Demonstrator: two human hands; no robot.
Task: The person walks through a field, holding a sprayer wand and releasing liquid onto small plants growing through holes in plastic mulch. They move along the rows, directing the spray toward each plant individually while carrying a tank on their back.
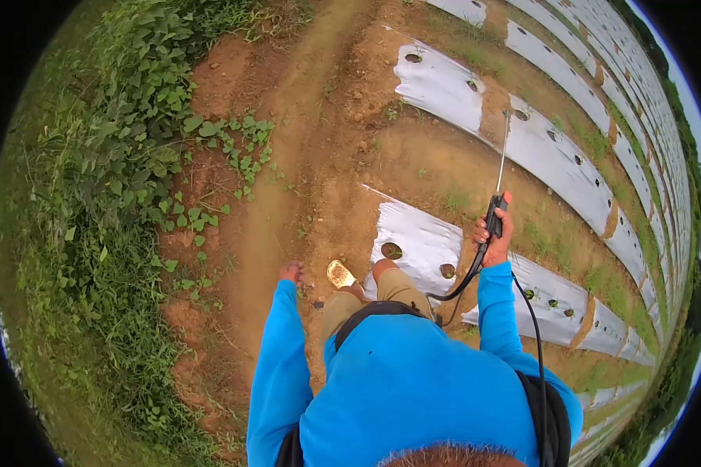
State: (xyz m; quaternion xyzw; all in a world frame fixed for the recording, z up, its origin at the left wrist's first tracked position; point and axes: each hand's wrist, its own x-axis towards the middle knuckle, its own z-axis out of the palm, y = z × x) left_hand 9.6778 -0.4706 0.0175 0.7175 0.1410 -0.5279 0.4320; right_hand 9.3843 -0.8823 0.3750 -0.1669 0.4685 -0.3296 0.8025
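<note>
Probably light and stiff, the wand [501, 165] is best held by its black handle [494, 218], the right hand [499, 236] wrapping it, tip seen against the left edge of a white sheet [553, 152]; the left hand's [291, 272] grip I cannot tell.

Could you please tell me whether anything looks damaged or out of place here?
Slightly: the white sheet left of the right hand looks creased, while the farther sheet beside the wand lies smoother. I see no spill.

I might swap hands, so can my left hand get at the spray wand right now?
Probably yes, by swinging across the body: nothing visible stands between the left hand and the spray wand, though the right hand grips its handle.
</note>
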